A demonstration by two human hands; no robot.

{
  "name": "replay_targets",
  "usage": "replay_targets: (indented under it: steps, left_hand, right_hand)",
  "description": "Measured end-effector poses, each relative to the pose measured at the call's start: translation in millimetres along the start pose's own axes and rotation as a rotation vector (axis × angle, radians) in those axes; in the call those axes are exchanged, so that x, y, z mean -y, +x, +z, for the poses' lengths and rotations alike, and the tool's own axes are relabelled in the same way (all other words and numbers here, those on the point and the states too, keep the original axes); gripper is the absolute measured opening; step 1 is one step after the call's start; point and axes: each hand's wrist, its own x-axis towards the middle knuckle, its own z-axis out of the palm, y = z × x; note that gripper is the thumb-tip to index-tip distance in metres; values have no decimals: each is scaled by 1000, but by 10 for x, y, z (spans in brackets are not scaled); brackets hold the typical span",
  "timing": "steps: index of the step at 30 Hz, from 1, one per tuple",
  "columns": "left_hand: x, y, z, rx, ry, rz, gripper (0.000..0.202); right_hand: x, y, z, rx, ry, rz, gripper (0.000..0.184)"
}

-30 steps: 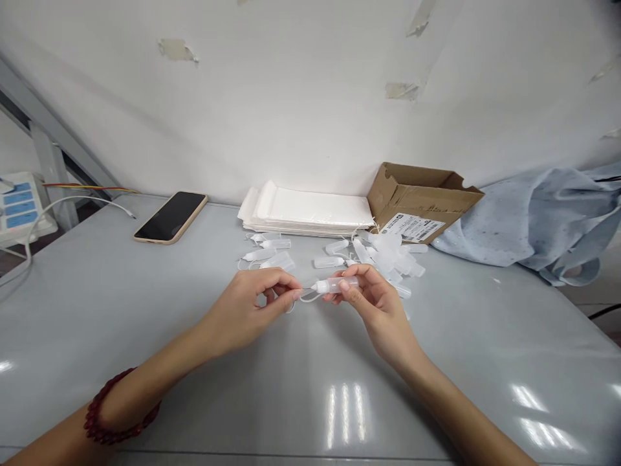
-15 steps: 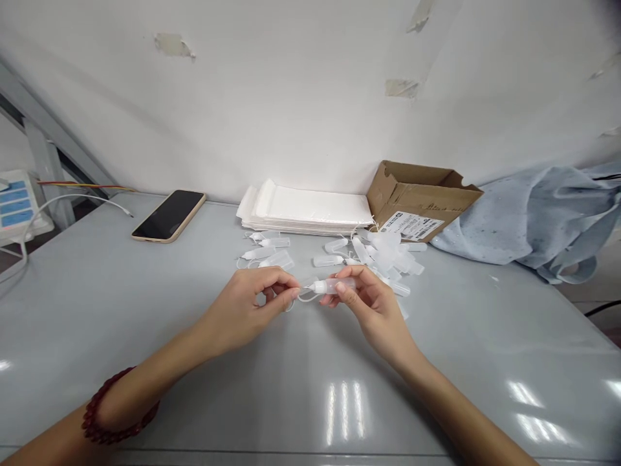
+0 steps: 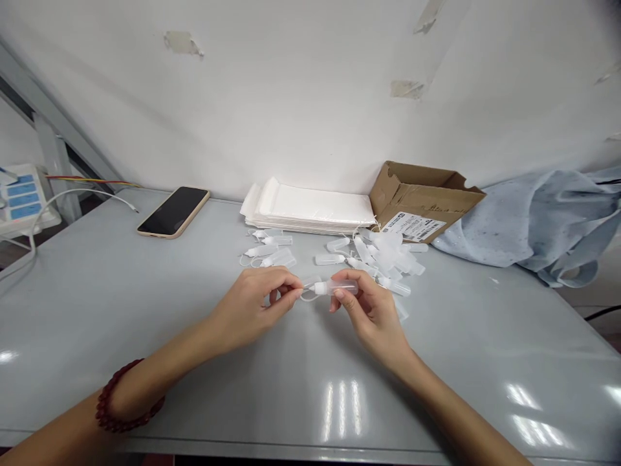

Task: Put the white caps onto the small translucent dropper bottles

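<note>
My right hand pinches a small translucent dropper bottle lying sideways, its white tip pointing left. My left hand is closed in a pinch right at that tip, on a small clear cap joined to the bottle by a thin loop. Both hands hover just above the grey table near its middle. Behind them lies a scattered pile of the same little bottles, with a few more bottles to the left.
A stack of white pouches lies against the wall beside an open cardboard box. A phone rests face up at the back left. A blue cloth is heaped at the right. A cable and a white device sit at far left.
Both hands stay almost in place; the left pinch has closed in slightly on the bottle's tip. The camera has shifted a little.
</note>
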Motion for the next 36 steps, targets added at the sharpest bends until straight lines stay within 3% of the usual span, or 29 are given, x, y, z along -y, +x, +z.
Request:
replay_targets:
  steps: [15,25,36]
  left_hand:
    - [11,-29,69,-48,35,164,12]
    - [-41,36,-33,-99,0,18,11]
    - [-31,1,39,-91,32,79,15]
  right_hand:
    - [-11,-42,50,5,26,-3,16]
    - [45,55,-91,-46,-33,-91,13]
    - [12,12,-22,-27,-67,-92,12]
